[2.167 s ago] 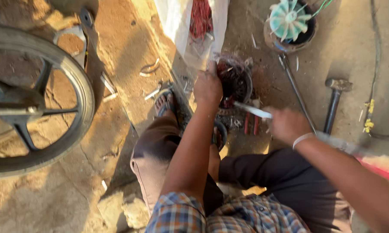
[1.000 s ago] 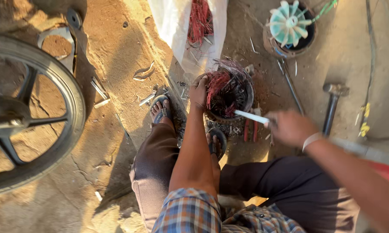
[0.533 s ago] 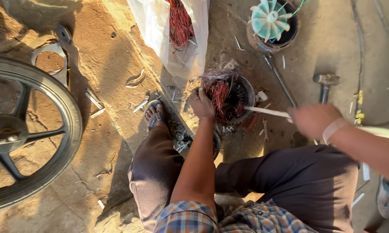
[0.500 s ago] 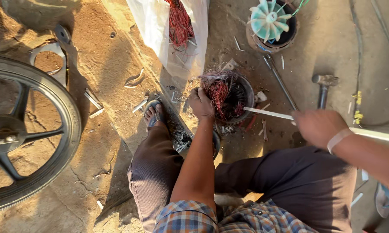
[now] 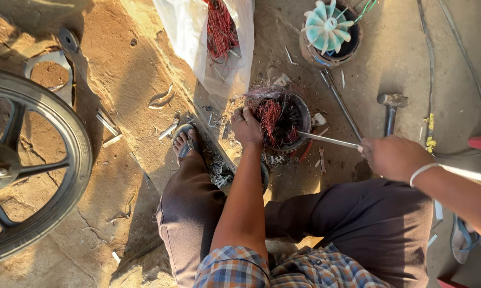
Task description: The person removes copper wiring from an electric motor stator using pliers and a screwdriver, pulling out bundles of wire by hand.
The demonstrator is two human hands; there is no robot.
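A round black motor stator [image 5: 293,118] stuffed with red copper winding wire [image 5: 270,114] stands on the dirt floor in front of my knees. My left hand [image 5: 246,127] grips the stator's near left rim. My right hand [image 5: 392,158] is closed on a thin metal rod [image 5: 328,140] whose tip reaches into the stator's opening from the right. A white band circles my right wrist.
A white plastic bag [image 5: 198,40] with red wire lies behind the stator. A second motor housing with a teal fan [image 5: 328,29] sits at the back right, a hammer [image 5: 390,109] and a long rod [image 5: 339,101] beside it. A black wheel [image 5: 32,165] fills the left.
The view has shifted, so the stator sits lower and nearer. My left hand slid to the stator's left rim. My right hand drew back to the right with the rod still pointing in.
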